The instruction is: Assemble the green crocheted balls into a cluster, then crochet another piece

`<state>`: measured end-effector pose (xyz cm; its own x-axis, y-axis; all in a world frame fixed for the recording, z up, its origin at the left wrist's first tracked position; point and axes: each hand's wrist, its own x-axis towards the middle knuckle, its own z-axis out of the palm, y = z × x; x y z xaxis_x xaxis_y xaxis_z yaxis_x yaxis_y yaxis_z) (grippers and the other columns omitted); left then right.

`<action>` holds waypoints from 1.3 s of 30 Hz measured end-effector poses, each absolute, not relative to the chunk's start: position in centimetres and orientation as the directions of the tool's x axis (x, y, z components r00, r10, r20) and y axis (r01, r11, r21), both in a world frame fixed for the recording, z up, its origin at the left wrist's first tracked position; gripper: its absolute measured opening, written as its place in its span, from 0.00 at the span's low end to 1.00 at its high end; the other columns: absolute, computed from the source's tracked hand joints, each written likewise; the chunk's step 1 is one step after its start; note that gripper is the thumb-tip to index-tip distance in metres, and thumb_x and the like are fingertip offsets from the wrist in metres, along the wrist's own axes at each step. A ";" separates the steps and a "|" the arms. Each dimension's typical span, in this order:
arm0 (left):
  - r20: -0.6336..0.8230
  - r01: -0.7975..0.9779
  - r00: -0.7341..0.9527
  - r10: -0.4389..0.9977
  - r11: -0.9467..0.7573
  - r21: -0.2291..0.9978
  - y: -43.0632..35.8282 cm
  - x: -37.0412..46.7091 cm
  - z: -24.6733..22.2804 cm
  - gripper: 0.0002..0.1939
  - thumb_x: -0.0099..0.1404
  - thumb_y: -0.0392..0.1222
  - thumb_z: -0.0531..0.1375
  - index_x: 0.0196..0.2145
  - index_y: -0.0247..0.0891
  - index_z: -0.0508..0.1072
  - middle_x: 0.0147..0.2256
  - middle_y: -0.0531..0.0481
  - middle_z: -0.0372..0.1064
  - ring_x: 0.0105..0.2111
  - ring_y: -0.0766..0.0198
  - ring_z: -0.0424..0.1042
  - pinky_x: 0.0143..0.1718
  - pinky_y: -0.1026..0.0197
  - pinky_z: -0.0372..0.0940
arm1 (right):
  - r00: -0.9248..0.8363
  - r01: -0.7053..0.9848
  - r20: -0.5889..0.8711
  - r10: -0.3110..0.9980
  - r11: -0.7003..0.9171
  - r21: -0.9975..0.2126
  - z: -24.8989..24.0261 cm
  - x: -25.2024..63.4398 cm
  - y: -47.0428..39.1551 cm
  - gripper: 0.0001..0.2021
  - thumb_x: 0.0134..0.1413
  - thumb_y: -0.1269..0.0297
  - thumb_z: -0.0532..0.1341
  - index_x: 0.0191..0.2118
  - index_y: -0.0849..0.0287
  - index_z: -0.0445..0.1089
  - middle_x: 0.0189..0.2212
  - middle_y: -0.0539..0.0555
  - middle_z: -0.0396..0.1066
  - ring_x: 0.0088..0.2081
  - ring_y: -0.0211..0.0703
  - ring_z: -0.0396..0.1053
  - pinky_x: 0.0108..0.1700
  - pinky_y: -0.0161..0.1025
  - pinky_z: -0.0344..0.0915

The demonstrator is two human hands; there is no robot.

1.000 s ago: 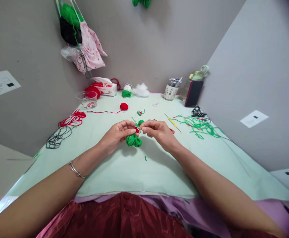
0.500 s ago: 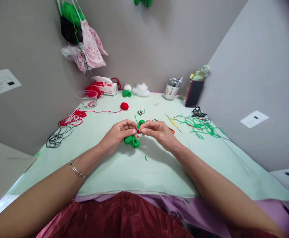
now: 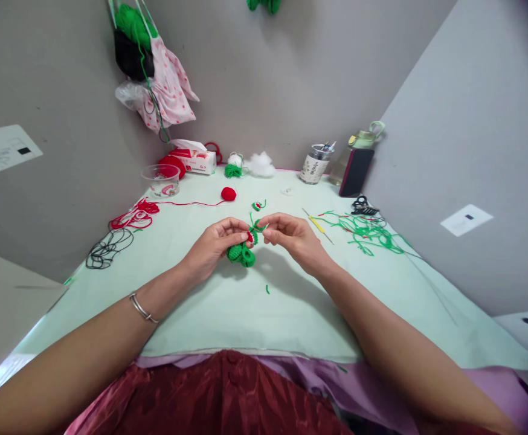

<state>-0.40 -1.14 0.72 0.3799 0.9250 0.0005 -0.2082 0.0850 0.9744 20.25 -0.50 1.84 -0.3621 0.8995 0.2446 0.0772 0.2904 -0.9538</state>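
Observation:
My left hand [image 3: 214, 244] is closed on a small green crocheted piece [image 3: 241, 254] with rounded lobes and a red and white part near the fingertips. The lobes hang below my left fingers, just above the table. Just to the right, my right hand [image 3: 293, 238] is pinched at a green yarn strand [image 3: 255, 226] that rises from the piece's upper end. Whether a needle is also between those fingertips is too small to tell. Behind the hands lies a little red, white and green crocheted piece [image 3: 258, 206].
A yellow-handled crochet hook [image 3: 317, 225] and tangled green yarn [image 3: 368, 232] lie to the right. Red yarn [image 3: 135, 216] and black cord [image 3: 110, 249] lie left. At the back stand a clear tub [image 3: 162, 181], tissue pack [image 3: 196, 161], pen tin [image 3: 315, 166] and phone [image 3: 357, 173].
My right hand has drawn slightly up and right from the crocheted piece, and green strands now show between the hands. My left hand keeps its hold. The view has shifted a little.

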 end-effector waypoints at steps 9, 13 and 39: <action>-0.038 -0.215 0.381 0.924 0.128 0.968 -1.1 -0.5 0.5 0.11 0.61 0.43 0.65 0.41 0.38 0.73 0.34 0.49 0.75 0.33 0.65 0.73 0.36 0.64 0.65 | -0.260 0.134 0.267 0.928 0.308 -0.942 2.2 20.2 -0.6 0.11 0.55 0.60 0.65 0.42 0.59 0.75 0.25 0.49 0.69 0.29 0.37 0.63 0.34 0.37 0.58; -0.017 -0.209 0.392 0.920 0.107 0.972 -1.0 -0.6 0.3 0.10 0.62 0.43 0.65 0.40 0.39 0.73 0.35 0.50 0.74 0.34 0.66 0.73 0.36 0.65 0.65 | -0.271 0.125 0.298 0.915 0.341 -0.932 2.2 20.1 -0.8 0.10 0.57 0.60 0.63 0.42 0.58 0.76 0.25 0.48 0.68 0.28 0.36 0.61 0.32 0.36 0.57; -0.007 -0.237 0.384 0.923 0.106 0.966 -0.9 -0.5 0.3 0.12 0.62 0.43 0.64 0.43 0.38 0.74 0.37 0.47 0.77 0.37 0.62 0.74 0.38 0.63 0.66 | -0.349 0.587 0.584 0.733 0.657 -0.474 1.6 19.6 -1.6 0.05 0.60 0.69 0.61 0.35 0.57 0.75 0.30 0.53 0.68 0.32 0.41 0.66 0.35 0.39 0.62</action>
